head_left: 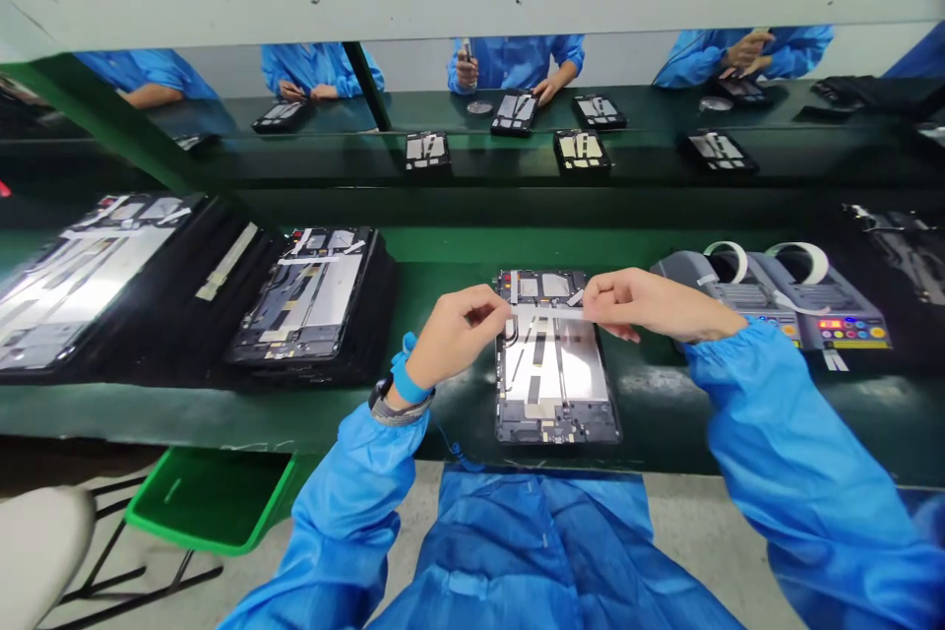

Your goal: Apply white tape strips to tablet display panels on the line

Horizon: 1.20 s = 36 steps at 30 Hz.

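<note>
An opened tablet [550,364], its inner parts and silver battery showing, lies flat on the green bench in front of me. Across its upper part runs a strip of white tape [547,313], stretched level between my two hands. My left hand [465,330] pinches the strip's left end at the tablet's left edge. The other end is between the fingers of my right hand [635,303], over the tablet's right edge. Whether the strip's middle touches the tablet, I cannot tell.
Stacks of similar tablets [314,295] stand to the left. Two grey tape dispensers [783,290] sit at the right, near dark parts [905,246]. Beyond a low divider, co-workers in blue handle more tablets [515,112]. A green bin [214,497] is below the bench.
</note>
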{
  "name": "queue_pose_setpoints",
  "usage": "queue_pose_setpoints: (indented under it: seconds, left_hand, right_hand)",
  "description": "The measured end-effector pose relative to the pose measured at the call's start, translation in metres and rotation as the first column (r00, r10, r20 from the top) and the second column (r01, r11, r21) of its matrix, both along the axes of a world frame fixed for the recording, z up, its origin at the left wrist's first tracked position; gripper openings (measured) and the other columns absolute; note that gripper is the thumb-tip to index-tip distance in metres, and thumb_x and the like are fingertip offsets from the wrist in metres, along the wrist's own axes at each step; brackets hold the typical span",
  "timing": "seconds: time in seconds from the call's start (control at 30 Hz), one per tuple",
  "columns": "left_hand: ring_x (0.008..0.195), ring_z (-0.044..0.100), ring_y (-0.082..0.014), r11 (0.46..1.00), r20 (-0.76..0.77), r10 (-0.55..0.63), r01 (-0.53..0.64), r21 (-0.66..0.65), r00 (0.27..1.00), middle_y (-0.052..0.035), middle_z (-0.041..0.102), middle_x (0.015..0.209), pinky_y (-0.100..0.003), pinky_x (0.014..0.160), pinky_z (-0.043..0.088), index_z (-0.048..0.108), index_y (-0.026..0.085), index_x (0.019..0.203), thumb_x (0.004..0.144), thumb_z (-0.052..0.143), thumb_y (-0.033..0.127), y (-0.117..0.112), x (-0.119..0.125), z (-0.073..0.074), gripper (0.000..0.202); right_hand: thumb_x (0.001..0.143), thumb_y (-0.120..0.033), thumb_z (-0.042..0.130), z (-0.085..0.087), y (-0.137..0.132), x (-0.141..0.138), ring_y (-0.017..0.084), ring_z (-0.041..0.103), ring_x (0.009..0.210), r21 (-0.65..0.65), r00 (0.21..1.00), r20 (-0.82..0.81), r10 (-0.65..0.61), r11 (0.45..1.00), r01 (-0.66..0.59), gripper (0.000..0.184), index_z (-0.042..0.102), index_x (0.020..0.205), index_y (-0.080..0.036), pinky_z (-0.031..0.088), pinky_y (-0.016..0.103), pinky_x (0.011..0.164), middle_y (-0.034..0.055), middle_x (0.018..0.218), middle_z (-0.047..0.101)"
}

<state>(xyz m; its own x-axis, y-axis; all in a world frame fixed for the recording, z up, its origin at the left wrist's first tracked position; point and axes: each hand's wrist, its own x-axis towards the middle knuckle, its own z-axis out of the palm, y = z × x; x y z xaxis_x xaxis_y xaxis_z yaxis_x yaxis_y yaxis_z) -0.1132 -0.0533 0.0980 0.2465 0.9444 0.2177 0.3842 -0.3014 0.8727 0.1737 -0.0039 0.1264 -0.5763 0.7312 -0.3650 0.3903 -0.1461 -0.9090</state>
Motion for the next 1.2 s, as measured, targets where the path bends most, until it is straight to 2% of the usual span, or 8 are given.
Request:
queue_pose_setpoints:
  seconds: [0.2, 0.33, 0.5, 0.67, 0.8, 0.9, 1.03, 1.2]
  left_hand:
    - [0.066, 0.052, -0.0128, 0.988, -0.144, 0.003, 0.019, 0.154, 0.990, -0.0010, 0.064, 0.073, -0.027, 0.063, 0.038, 0.067, 0.018, 0.074, 0.096, 0.060, 0.029, 0.001, -0.003, 0.039, 0.025]
    - [0.067, 0.054, -0.0140, 0.989, -0.201, -0.011, 0.040, 0.141, 0.980, -0.0010, 0.064, 0.072, -0.027, 0.064, 0.040, 0.068, 0.019, 0.076, 0.095, 0.060, 0.031, 0.002, -0.010, 0.052, 0.025]
    - [0.070, 0.057, -0.0159, 0.993, -0.219, 0.023, 0.003, 0.122, 0.976, -0.0029, 0.066, 0.074, -0.028, 0.065, 0.042, 0.068, 0.019, 0.075, 0.095, 0.060, 0.034, -0.001, -0.015, 0.052, 0.026]
    - [0.067, 0.055, -0.0151, 0.995, -0.223, 0.077, -0.059, 0.085, 0.972, -0.0024, 0.067, 0.073, -0.028, 0.062, 0.040, 0.071, 0.018, 0.074, 0.094, 0.061, 0.034, 0.002, -0.014, 0.034, 0.028]
    - [0.063, 0.053, -0.0144, 0.985, -0.236, 0.171, -0.175, 0.006, 0.956, -0.0017, 0.067, 0.069, -0.028, 0.061, 0.038, 0.075, 0.018, 0.078, 0.095, 0.060, 0.038, 0.010, -0.013, 0.006, 0.030]
    - [0.063, 0.056, -0.0149, 0.971, -0.131, 0.210, -0.222, -0.086, 0.969, -0.0022, 0.069, 0.071, -0.028, 0.061, 0.041, 0.076, 0.017, 0.083, 0.093, 0.064, 0.043, 0.015, -0.017, -0.014, 0.030]
    - [0.061, 0.057, -0.0137, 0.954, 0.068, 0.202, -0.181, -0.238, 0.977, -0.0022, 0.069, 0.070, -0.026, 0.059, 0.044, 0.076, 0.017, 0.084, 0.086, 0.072, 0.045, 0.021, -0.021, -0.036, 0.029]
    - [0.052, 0.048, -0.0092, 0.907, 0.234, 0.268, -0.163, -0.388, 0.935, -0.0003, 0.065, 0.067, -0.023, 0.049, 0.035, 0.074, 0.017, 0.081, 0.080, 0.076, 0.048, 0.024, -0.017, -0.062, 0.031]
  right_hand:
    - [0.077, -0.055, 0.088, -0.031, -0.016, -0.011, 0.013, 0.060, 0.058, -0.068, 0.862, -0.306, -0.404, 0.912, 0.404, 0.049, 0.071, 0.102, -0.016, 0.045, 0.021, 0.043, 0.0042, 0.076, 0.071]
    - [0.075, -0.054, 0.090, -0.045, -0.019, -0.040, 0.013, 0.063, 0.059, -0.151, 0.797, -0.395, -0.457, 0.888, 0.434, 0.054, 0.070, 0.110, -0.018, 0.048, 0.021, 0.040, 0.0047, 0.084, 0.073]
    - [0.077, -0.055, 0.088, -0.050, -0.019, -0.059, 0.010, 0.059, 0.053, -0.160, 0.795, -0.473, -0.379, 0.925, 0.346, 0.044, 0.069, 0.089, -0.018, 0.045, 0.020, 0.040, 0.0027, 0.075, 0.071]
    - [0.074, -0.057, 0.090, -0.051, -0.027, -0.055, 0.010, 0.056, 0.050, -0.072, 0.762, -0.456, -0.460, 0.872, 0.483, 0.045, 0.068, 0.079, -0.018, 0.044, 0.021, 0.043, -0.0005, 0.065, 0.065]
    - [0.079, -0.058, 0.087, -0.041, -0.032, -0.049, 0.010, 0.054, 0.050, 0.142, 0.805, -0.371, -0.462, 0.829, 0.541, 0.043, 0.069, 0.077, -0.018, 0.044, 0.023, 0.047, 0.0000, 0.060, 0.065]
    - [0.081, -0.061, 0.083, -0.029, -0.027, -0.046, 0.011, 0.054, 0.051, 0.237, 0.843, -0.313, -0.437, 0.823, 0.515, 0.045, 0.069, 0.077, -0.019, 0.045, 0.025, 0.050, 0.0006, 0.060, 0.064]
    - [0.077, -0.065, 0.085, -0.021, -0.017, -0.046, 0.011, 0.054, 0.050, 0.180, 0.897, -0.251, -0.364, 0.893, 0.413, 0.049, 0.069, 0.076, -0.018, 0.045, 0.024, 0.048, 0.0022, 0.062, 0.066]
    - [0.074, -0.063, 0.088, -0.034, -0.014, -0.049, 0.010, 0.053, 0.049, 0.073, 0.893, -0.231, -0.386, 0.908, 0.412, 0.049, 0.069, 0.074, -0.018, 0.043, 0.023, 0.046, 0.0022, 0.062, 0.066]
